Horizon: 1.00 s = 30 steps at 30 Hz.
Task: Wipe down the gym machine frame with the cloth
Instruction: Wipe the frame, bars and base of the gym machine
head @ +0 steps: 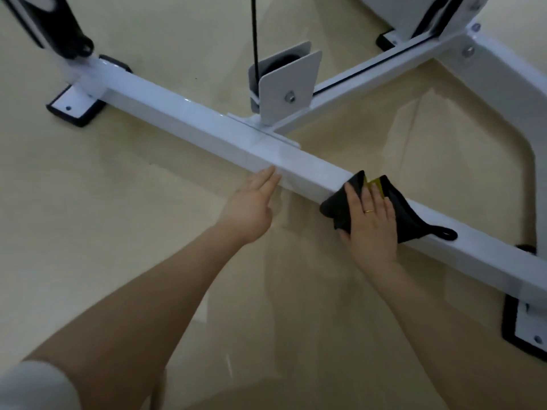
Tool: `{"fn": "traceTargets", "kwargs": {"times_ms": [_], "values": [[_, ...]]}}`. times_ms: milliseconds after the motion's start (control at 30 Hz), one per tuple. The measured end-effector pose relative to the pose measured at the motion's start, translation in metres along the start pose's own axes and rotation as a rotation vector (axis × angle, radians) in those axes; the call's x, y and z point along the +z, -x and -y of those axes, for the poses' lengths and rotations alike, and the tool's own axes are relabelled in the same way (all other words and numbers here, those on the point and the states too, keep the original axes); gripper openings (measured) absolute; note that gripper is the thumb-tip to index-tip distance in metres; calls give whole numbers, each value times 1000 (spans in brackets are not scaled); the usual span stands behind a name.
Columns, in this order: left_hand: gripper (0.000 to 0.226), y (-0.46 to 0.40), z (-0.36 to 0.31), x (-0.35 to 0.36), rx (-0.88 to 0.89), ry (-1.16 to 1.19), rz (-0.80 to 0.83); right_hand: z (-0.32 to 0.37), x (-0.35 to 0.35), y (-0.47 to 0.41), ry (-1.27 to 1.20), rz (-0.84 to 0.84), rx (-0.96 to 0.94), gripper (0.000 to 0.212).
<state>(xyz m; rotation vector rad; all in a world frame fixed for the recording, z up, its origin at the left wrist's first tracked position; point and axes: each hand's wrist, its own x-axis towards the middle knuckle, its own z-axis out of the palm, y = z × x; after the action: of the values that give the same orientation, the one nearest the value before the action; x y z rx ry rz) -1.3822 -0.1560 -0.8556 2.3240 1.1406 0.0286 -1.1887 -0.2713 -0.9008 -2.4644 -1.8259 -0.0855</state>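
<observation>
A white square-tube base bar of the gym machine frame [183, 119] runs diagonally across the floor from upper left to lower right. My right hand [371, 223] lies flat on a black cloth [405, 211] with a yellow patch, pressing it onto the top of the bar right of centre. The cloth drapes over both sides of the bar and a small loop hangs at its right end. My left hand [251, 207] rests with straight fingers against the near side of the bar near its middle, holding nothing.
A pulley bracket [288, 90] with a black cable [254, 31] rises from the bar's centre joint. A second white beam [384, 75] runs back right. Black-edged foot plates sit at the left end [75, 109] and right end [524, 327]. Beige floor lies all around.
</observation>
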Motion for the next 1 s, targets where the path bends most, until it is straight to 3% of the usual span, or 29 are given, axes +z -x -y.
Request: {"fn": "traceTargets", "kwargs": {"times_ms": [300,600,867,1000], "values": [[73,31,88,-30,-202,95,-157,88,16,-70,-26,-60,-264,82],[73,-10,171,-90,-310,44,-164,149,20,-120,-14,-26,-397,91],[74,-51,225,-134,-292,-65,-145,197,16,-147,-15,87,-337,91],[72,-62,260,-153,-339,-182,-132,229,9,-156,-54,141,-226,75]]}}
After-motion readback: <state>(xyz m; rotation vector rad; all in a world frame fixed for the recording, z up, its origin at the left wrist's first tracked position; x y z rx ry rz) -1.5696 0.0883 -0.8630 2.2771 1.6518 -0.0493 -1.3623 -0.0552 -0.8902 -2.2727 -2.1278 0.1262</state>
